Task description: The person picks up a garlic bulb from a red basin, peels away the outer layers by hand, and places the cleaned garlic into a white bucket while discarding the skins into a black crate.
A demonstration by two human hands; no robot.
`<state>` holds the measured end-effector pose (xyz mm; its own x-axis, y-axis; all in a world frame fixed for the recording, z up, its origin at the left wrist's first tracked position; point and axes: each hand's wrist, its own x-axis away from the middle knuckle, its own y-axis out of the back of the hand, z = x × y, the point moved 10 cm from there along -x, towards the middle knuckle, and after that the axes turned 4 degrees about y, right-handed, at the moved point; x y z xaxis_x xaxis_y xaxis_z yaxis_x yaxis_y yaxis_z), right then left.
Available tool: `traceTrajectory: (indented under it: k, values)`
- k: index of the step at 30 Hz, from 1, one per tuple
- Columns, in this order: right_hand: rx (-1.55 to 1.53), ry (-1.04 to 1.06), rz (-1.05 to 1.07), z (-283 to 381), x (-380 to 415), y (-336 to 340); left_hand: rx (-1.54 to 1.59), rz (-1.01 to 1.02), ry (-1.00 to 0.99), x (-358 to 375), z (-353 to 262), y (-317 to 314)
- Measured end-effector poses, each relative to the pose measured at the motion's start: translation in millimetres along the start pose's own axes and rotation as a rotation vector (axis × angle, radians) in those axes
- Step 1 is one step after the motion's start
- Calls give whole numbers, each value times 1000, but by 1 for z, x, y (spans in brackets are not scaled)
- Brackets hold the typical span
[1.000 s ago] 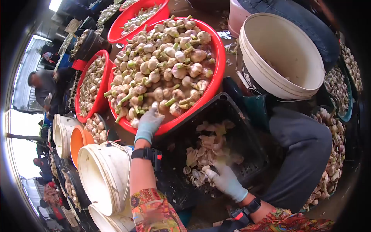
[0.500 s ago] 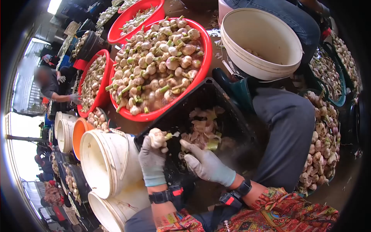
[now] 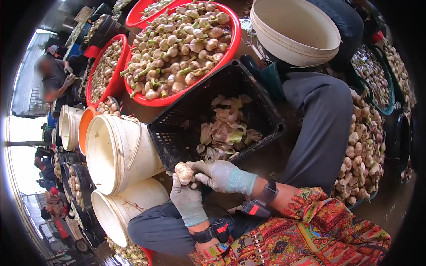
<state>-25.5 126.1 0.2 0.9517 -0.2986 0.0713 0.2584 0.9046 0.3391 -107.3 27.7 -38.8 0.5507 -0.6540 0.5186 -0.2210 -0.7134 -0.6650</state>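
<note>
A pale garlic bulb (image 3: 184, 173) sits in the gloved fingers of my left hand (image 3: 188, 205), just outside the near edge of a black plastic crate (image 3: 171, 126). My right hand (image 3: 224, 176), gloved too, comes in from the right, with thumb and finger pinched against the bulb's side. Little pale lumps show just below the bulb, between the hands. Inside the crate lies a heap of papery garlic skins (image 3: 228, 117) with a bit of green leaf.
Beyond the crate stands a red basin (image 3: 236, 33) heaped with garlic. White buckets (image 3: 144, 153) and an orange bucket (image 3: 84, 128) are at left. A large white bucket (image 3: 295, 51) stands at upper right, and piled garlic (image 3: 361, 155) lies beside my knee. A co-worker (image 3: 55, 80) is at far left.
Both hands have drawn back from over the crate toward my lap. My right fingers, earlier apart from the bulb, now touch it. Its green stalk no longer shows. The co-worker's hands left the basin.
</note>
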Motion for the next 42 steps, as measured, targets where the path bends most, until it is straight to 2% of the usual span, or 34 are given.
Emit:
traceTrajectory:
  k: [4,6,7,8,9,10,11,12,14,17,20,23,24,26,28,29,32,36,38,39,42]
  values:
    - [-108,23,-120,-11,2,-3,-63,-34,-2,-4,0,9]
    - [-213,46,-200,-6,3,6,-75,101,64,-8,3,4]
    - [-436,-190,-81,-12,5,6,-93,-46,20,-4,2,5]
    - [-655,-423,42,-20,12,-5,-90,-46,23,-3,2,8]
    - [-700,-469,62,-23,13,-7,-74,-58,29,-4,2,11]
    - [-695,-470,60,-34,14,-17,-58,-69,34,-4,2,14]
    - [-518,-212,-33,-35,3,-14,-55,-65,35,-4,3,16]
    - [-334,44,-122,-9,-2,2,-35,-68,47,-5,5,18]
    - [-38,-93,37,-13,3,-14,-12,-74,64,-5,7,20]
    - [64,-146,86,-11,2,-18,-32,-112,45,-2,5,25]
    - [-7,-120,20,-18,1,-18,-62,-79,37,-4,5,25]
    - [-281,-101,-146,-35,-3,-13,-91,-169,84,-6,10,35]
    - [-355,-136,-104,-40,-4,-16,-95,-174,93,-6,11,38]
    - [-585,-547,144,-33,13,-16,-78,-180,100,-7,11,41]
    - [-262,-111,6,-18,-6,-6,-78,-199,99,-8,12,37]
    - [-164,-166,92,-23,1,-14,-78,-229,101,-6,13,38]
    - [-36,-233,119,-27,3,-20,-110,-150,64,-7,10,34]
    - [-94,-188,66,-33,1,-25,-161,-167,20,-6,7,37]
    - [-226,-167,-36,-37,1,-19,-187,-202,58,-8,9,41]
    - [-229,-178,-35,-37,2,-16,-186,-279,57,-7,9,45]
    - [-589,-512,87,-48,12,-21,-129,-231,102,-8,12,44]
